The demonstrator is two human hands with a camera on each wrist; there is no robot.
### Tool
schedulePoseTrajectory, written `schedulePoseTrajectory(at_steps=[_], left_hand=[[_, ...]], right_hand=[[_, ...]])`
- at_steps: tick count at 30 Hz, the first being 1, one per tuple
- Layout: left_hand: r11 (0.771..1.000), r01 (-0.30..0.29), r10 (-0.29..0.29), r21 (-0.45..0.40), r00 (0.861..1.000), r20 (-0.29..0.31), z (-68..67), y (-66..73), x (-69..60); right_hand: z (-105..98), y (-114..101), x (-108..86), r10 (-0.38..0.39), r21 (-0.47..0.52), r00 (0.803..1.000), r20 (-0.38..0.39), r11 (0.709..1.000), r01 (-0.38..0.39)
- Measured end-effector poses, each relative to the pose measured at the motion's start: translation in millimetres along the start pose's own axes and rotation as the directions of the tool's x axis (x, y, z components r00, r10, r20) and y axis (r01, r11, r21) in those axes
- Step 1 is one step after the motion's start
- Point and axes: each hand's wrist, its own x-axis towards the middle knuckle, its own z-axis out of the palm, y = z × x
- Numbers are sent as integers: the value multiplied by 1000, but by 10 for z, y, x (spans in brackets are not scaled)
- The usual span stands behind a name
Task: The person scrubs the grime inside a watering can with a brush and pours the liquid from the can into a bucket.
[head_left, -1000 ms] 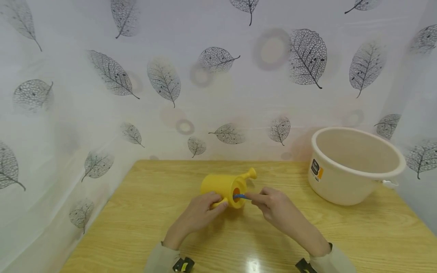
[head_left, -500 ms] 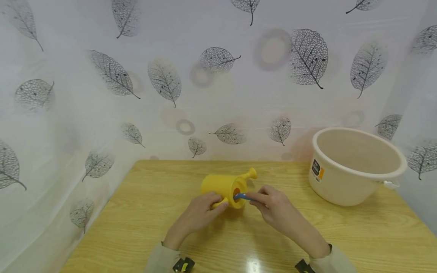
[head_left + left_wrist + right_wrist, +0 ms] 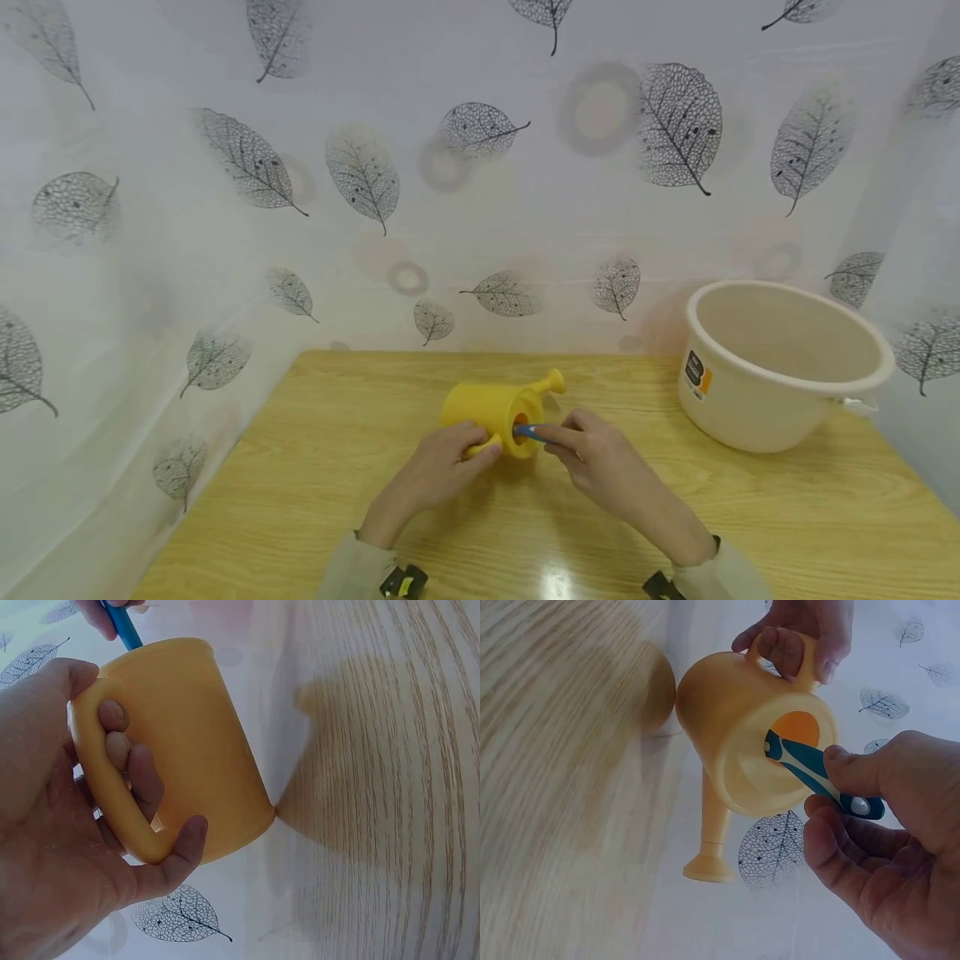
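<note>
A yellow watering can (image 3: 480, 406) lies tipped on its side on the wooden table, its mouth facing right and its spout toward the back. My left hand (image 3: 442, 467) grips the can's handle (image 3: 94, 757), with fingers through the loop. Between thumb and fingers, my right hand (image 3: 600, 454) pinches a blue-and-white handle that looks like a toothbrush (image 3: 806, 766). Its front end reaches into the can's round opening (image 3: 799, 726), so the head is hidden inside. In the left wrist view, only a short blue length shows above the can's rim.
A large cream bucket (image 3: 750, 408) with a label stands at the right back of the table (image 3: 315, 467). Behind and to the left hangs a pale curtain (image 3: 480, 217) printed with dark leaves, meeting the table's back edge.
My right hand has shifted slightly left toward the can, and the toothbrush has turned and slid a little. The left hand and watering can stay in place.
</note>
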Motion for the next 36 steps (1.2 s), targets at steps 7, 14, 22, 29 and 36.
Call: schedulePoseTrajectory(at_steps=[7, 14, 22, 29, 36], left_hand=[[1000, 6, -6, -13, 1000, 1, -4, -6, 2], [1000, 6, -6, -26, 1000, 6, -14, -5, -5], [1000, -4, 4, -20, 1000, 8, -4, -15, -6], [1000, 8, -8, -11, 1000, 5, -11, 0, -2], [1000, 13, -13, -13, 1000, 12, -6, 8, -8]], right_hand=[[-56, -12, 8, -44, -74, 998, -36, 996, 42], [-77, -22, 20, -58, -113, 997, -46, 992, 53], [-13, 3, 9, -68, -91, 997, -42, 994, 64], [-7, 28, -7, -52, -108, 998, -38, 993, 48], [-34, 9, -25, -43, -114, 998, -47, 993, 37]])
